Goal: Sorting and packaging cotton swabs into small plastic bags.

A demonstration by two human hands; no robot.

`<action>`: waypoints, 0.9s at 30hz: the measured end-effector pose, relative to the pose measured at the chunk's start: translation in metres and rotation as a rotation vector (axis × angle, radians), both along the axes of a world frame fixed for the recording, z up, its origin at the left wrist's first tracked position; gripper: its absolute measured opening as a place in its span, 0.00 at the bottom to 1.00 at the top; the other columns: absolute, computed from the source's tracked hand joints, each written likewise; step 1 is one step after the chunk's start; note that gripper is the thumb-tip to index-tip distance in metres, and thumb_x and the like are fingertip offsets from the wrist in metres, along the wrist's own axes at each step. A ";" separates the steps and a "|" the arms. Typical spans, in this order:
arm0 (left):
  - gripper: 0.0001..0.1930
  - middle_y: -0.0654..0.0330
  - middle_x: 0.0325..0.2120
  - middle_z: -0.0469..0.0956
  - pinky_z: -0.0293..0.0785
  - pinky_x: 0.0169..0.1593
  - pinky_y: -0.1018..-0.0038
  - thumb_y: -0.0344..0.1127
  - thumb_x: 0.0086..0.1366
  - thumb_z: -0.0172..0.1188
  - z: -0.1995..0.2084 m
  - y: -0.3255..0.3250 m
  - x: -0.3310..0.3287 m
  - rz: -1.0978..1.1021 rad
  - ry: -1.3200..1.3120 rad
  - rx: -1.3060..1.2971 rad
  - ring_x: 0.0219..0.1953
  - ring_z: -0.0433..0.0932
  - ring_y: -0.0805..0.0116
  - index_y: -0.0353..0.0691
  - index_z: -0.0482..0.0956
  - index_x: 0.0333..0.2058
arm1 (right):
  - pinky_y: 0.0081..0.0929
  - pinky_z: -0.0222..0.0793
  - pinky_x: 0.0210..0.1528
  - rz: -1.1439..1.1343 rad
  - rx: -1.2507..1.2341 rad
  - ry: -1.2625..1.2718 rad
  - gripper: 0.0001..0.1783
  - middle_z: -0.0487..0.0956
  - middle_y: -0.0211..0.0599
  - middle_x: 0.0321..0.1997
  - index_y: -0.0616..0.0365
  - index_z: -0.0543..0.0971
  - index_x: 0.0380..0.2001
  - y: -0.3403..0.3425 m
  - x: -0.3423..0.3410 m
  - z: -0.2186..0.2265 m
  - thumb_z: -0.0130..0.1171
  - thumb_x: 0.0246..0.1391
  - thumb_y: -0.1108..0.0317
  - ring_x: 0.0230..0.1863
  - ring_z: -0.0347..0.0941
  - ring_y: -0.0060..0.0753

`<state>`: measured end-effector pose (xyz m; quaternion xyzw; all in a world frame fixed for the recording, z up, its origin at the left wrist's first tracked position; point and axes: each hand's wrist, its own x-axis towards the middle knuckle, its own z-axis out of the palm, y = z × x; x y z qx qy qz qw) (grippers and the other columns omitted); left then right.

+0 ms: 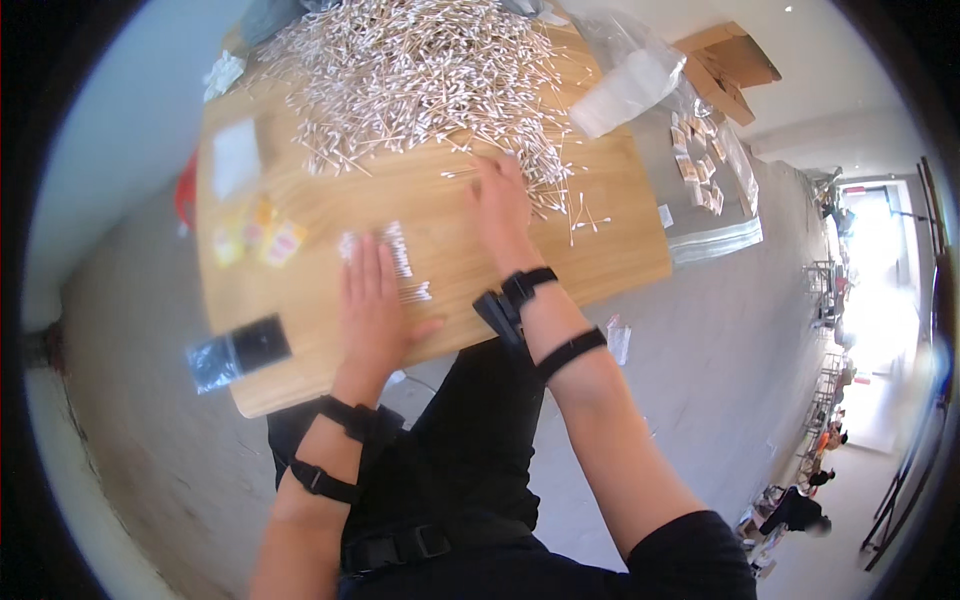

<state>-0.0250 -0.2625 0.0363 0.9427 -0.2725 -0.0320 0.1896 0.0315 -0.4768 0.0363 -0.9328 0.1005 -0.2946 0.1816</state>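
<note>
A big loose heap of cotton swabs [410, 75] covers the far part of the wooden table. At its near right edge is my right hand [502, 205], fingers bent and closed on a few swabs, whose tips stick out to the left of the fingertips. How many it holds is hidden. My left hand [372, 300] lies flat on the tabletop, fingers stretched out. Beneath and beside it is a small row of cotton swabs [398, 250] laid side by side. Part of that row is covered by the hand.
On the table's left lie yellow-and-white packets [262, 238], a white sheet [236, 158] and a black-and-clear plastic bag [238, 353]. Clear plastic bags [632, 92] lie at the far right, near an open cardboard box [725, 65]. Small packs [697, 163] rest on plastic beyond the right edge.
</note>
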 end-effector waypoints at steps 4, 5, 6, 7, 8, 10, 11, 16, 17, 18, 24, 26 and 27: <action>0.62 0.40 0.66 0.46 0.42 0.68 0.54 0.63 0.40 0.67 0.000 -0.007 -0.001 -0.006 -0.010 -0.031 0.69 0.44 0.47 0.27 0.47 0.64 | 0.39 0.70 0.37 0.009 -0.152 0.152 0.04 0.74 0.39 0.30 0.55 0.79 0.26 -0.015 0.034 -0.013 0.58 0.45 0.69 0.38 0.72 0.44; 0.62 0.40 0.66 0.46 0.42 0.68 0.54 0.63 0.40 0.67 -0.001 -0.007 -0.001 -0.018 -0.012 -0.031 0.69 0.44 0.47 0.27 0.47 0.64 | 0.40 0.69 0.37 0.121 -0.091 0.160 0.04 0.74 0.39 0.30 0.55 0.79 0.22 -0.007 0.037 -0.017 0.58 0.44 0.68 0.37 0.72 0.44; 0.62 0.40 0.66 0.45 0.42 0.68 0.54 0.62 0.40 0.68 -0.002 -0.005 -0.002 -0.012 -0.013 -0.028 0.69 0.44 0.47 0.27 0.47 0.64 | 0.41 0.68 0.37 0.237 -0.027 0.168 0.05 0.73 0.38 0.29 0.54 0.78 0.18 0.006 0.040 -0.017 0.58 0.43 0.67 0.37 0.72 0.44; 0.61 0.40 0.66 0.45 0.42 0.68 0.53 0.61 0.41 0.68 -0.004 -0.003 -0.002 -0.008 -0.014 -0.026 0.69 0.43 0.47 0.27 0.47 0.64 | 0.40 0.68 0.38 0.285 0.009 0.177 0.04 0.73 0.39 0.28 0.54 0.78 0.19 0.021 0.036 -0.018 0.58 0.43 0.68 0.37 0.72 0.44; 0.61 0.40 0.66 0.45 0.42 0.68 0.53 0.61 0.41 0.68 -0.006 0.003 -0.002 -0.003 -0.013 -0.014 0.69 0.43 0.47 0.27 0.47 0.64 | 0.40 0.68 0.39 0.347 0.052 0.186 0.03 0.73 0.39 0.27 0.54 0.79 0.20 0.045 0.029 -0.016 0.59 0.43 0.69 0.38 0.72 0.44; 0.60 0.40 0.66 0.45 0.42 0.68 0.53 0.57 0.41 0.70 -0.006 0.006 -0.001 0.008 -0.029 0.009 0.69 0.43 0.47 0.28 0.47 0.64 | 0.39 0.69 0.39 0.410 0.197 0.194 0.03 0.74 0.39 0.29 0.54 0.79 0.21 0.065 0.016 -0.013 0.59 0.43 0.69 0.38 0.72 0.44; 0.60 0.40 0.66 0.45 0.42 0.68 0.53 0.57 0.41 0.70 -0.003 0.002 -0.002 -0.006 -0.026 0.005 0.69 0.43 0.47 0.28 0.47 0.64 | 0.38 0.69 0.40 0.458 0.330 0.208 0.02 0.74 0.40 0.30 0.55 0.80 0.22 0.065 0.010 -0.015 0.60 0.44 0.70 0.38 0.72 0.44; 0.61 0.42 0.67 0.43 0.41 0.68 0.50 0.50 0.38 0.73 -0.001 0.000 -0.002 -0.004 -0.024 0.037 0.70 0.41 0.47 0.30 0.45 0.65 | 0.36 0.69 0.43 0.280 0.462 -0.121 0.05 0.76 0.42 0.35 0.58 0.80 0.27 0.068 0.004 -0.030 0.58 0.50 0.68 0.40 0.72 0.44; 0.61 0.42 0.67 0.43 0.41 0.68 0.50 0.50 0.38 0.73 -0.001 0.000 -0.002 -0.011 -0.023 0.043 0.70 0.41 0.47 0.30 0.45 0.65 | 0.36 0.68 0.44 0.241 0.561 -0.106 0.07 0.76 0.42 0.36 0.59 0.80 0.29 0.068 0.002 -0.029 0.57 0.52 0.67 0.41 0.72 0.44; 0.62 0.41 0.67 0.42 0.40 0.67 0.49 0.51 0.38 0.74 -0.001 0.001 -0.002 0.007 -0.015 0.036 0.70 0.40 0.46 0.32 0.45 0.65 | 0.36 0.68 0.44 0.235 0.567 -0.107 0.07 0.76 0.42 0.36 0.59 0.80 0.29 0.070 0.001 -0.029 0.57 0.52 0.67 0.41 0.72 0.44; 0.64 0.39 0.67 0.39 0.40 0.66 0.46 0.54 0.37 0.74 0.010 -0.007 0.016 0.089 0.058 0.053 0.69 0.38 0.42 0.36 0.44 0.66 | 0.38 0.63 0.52 0.244 0.519 -0.122 0.15 0.72 0.48 0.45 0.64 0.76 0.38 0.058 0.001 -0.045 0.46 0.61 0.63 0.51 0.66 0.48; 0.64 0.39 0.67 0.39 0.40 0.66 0.47 0.55 0.36 0.74 0.003 -0.004 0.023 0.096 0.070 0.063 0.69 0.38 0.42 0.36 0.44 0.66 | 0.39 0.60 0.56 0.270 0.579 -0.121 0.17 0.70 0.49 0.48 0.64 0.73 0.43 0.070 -0.002 -0.039 0.42 0.63 0.62 0.54 0.63 0.50; 0.64 0.39 0.67 0.39 0.41 0.66 0.48 0.56 0.35 0.74 -0.005 -0.001 0.025 0.049 0.021 0.015 0.69 0.38 0.42 0.35 0.45 0.66 | 0.39 0.60 0.56 0.269 0.584 -0.124 0.17 0.70 0.49 0.48 0.64 0.73 0.43 0.080 -0.002 -0.030 0.42 0.63 0.62 0.54 0.63 0.50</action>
